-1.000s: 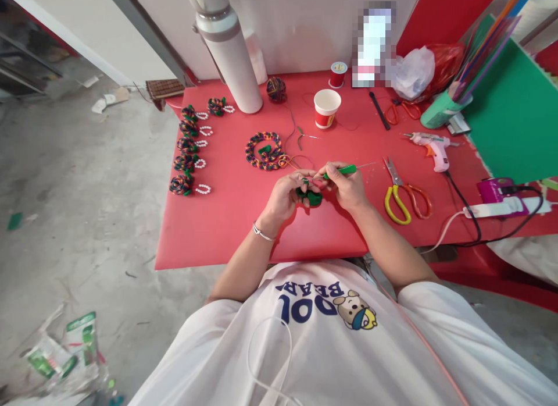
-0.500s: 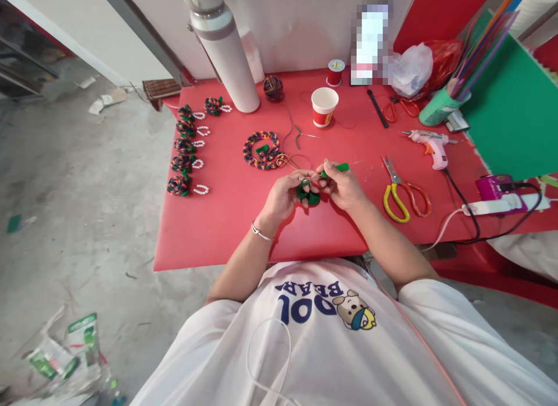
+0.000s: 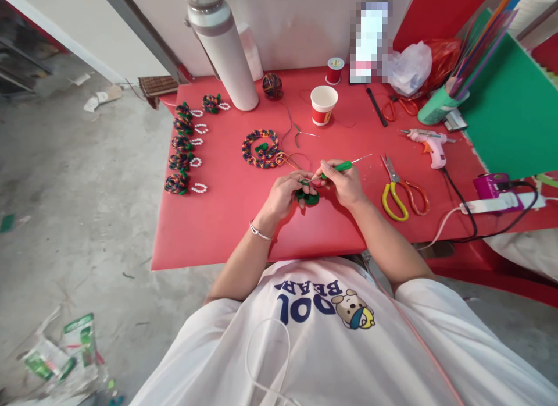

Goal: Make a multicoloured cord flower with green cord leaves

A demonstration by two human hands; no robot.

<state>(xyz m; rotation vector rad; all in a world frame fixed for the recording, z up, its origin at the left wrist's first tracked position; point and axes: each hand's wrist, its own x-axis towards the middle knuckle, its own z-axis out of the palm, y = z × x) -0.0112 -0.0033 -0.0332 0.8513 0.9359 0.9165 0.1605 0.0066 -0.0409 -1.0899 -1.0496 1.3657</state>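
Observation:
Over the front of the red table, my left hand (image 3: 282, 195) pinches a dark green looped piece (image 3: 310, 198), partly hidden by the fingers. My right hand (image 3: 342, 184) grips a green-handled crochet hook (image 3: 343, 166). Its thin metal shaft points out to the right, its other end lying close to the green piece. Both hands nearly touch at the fingertips. Just beyond them lies a braided multicolour yarn strip (image 3: 249, 160), curled into a ring with a small green piece inside and a loop of orange yarn (image 3: 285, 159) beside it.
Several yarn flowers (image 3: 176, 184) with white bead loops line the left side. Behind stand a tall flask (image 3: 233, 68), yarn ball (image 3: 272, 86), paper cup (image 3: 323, 109) and thread spool (image 3: 335, 71). To the right lie scissors (image 3: 396, 202), a glue gun (image 3: 431, 145) and a power strip (image 3: 483, 205).
The crochet hook in my right hand has turned slightly, its free metal tip now angled farther up and more visible. My left hand stays on the green piece.

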